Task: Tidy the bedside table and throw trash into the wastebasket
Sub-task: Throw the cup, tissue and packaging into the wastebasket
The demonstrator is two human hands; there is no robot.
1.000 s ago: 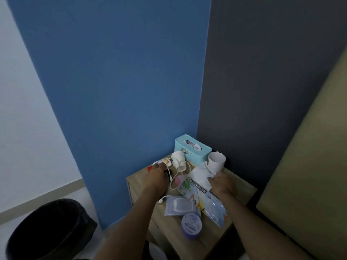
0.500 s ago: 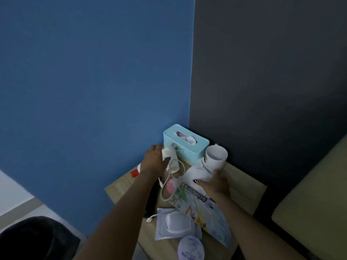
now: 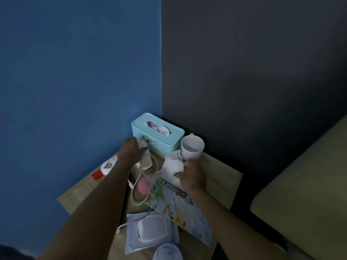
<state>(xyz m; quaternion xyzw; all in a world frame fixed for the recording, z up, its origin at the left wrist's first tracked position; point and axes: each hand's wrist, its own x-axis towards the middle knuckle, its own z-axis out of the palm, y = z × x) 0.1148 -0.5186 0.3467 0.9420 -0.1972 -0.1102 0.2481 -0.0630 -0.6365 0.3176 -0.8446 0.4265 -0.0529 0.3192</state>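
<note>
A blue wall and a dark grey wall meet in a corner, and the small wooden bench stands in this corner, with a beige bed edge to its side. The tissue box sits at the back, right in the corner, and I use it as the landmark.

Compared with one second ago, the view has come closer and turned away from the floor: the wastebasket, which was clearly seen then, is now only a dark piece at the lower left edge. The left hand has moved from the white charger area up to the front left of the box. The right hand has stayed on the crumpled tissue, in front of the box and just beside the mug. My judgement is that the sorting has only started and no trash is thrown yet.

The left hand is curled around something small and white against the front of the box; I cannot tell exactly what it is. The right hand pinches the tissue with bent fingers, close to the mug's base.

In front of the box also lie the cable, a pink lid, a scissors pack, a wipes pack and a round jar. A bottle with a red cap lies to the left of the box.
</note>
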